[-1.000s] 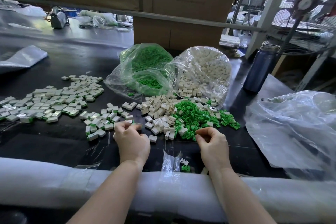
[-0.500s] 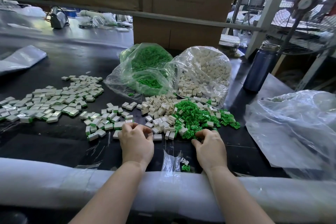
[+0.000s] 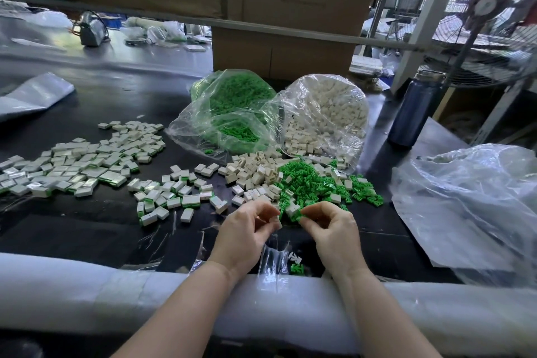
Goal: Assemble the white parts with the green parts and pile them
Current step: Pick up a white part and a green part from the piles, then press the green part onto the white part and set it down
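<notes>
Both hands have lifted off the table: our left hand (image 3: 247, 229) pinches a white part (image 3: 278, 223), right hand (image 3: 331, 227) a green part (image 3: 297, 216), ready to mate.

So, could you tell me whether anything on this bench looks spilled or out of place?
Yes: a few stray parts, green and white, lie by the padded table edge, apart from the loose piles. Green parts and white parts also overlap.

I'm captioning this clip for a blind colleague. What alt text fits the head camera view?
Two bare hands meet over a black table: the left hand pinches a white part, the right hand a green part. Loose white and green parts lie just beyond, assembled pieces spread to the left.
</notes>
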`<control>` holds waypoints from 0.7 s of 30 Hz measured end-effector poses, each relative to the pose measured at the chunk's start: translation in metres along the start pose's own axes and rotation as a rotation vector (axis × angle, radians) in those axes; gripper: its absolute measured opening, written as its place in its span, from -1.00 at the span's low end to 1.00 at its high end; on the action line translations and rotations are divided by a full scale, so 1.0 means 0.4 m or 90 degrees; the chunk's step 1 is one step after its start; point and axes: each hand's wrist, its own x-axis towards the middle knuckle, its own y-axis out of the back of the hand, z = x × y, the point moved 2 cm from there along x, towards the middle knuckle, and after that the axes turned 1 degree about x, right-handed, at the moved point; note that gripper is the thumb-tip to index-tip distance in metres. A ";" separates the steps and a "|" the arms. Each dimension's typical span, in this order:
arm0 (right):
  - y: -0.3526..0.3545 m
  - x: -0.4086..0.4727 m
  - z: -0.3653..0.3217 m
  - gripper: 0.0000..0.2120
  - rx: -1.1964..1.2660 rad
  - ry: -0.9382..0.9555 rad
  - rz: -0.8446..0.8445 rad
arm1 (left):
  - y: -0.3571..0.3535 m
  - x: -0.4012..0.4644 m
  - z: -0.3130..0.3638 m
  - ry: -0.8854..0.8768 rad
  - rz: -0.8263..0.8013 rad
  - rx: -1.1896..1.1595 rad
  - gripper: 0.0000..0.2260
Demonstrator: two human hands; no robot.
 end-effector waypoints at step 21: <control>-0.001 -0.010 -0.015 -0.84 0.174 -0.004 -0.119 | -0.003 0.005 -0.008 0.076 -0.092 -0.175 -0.90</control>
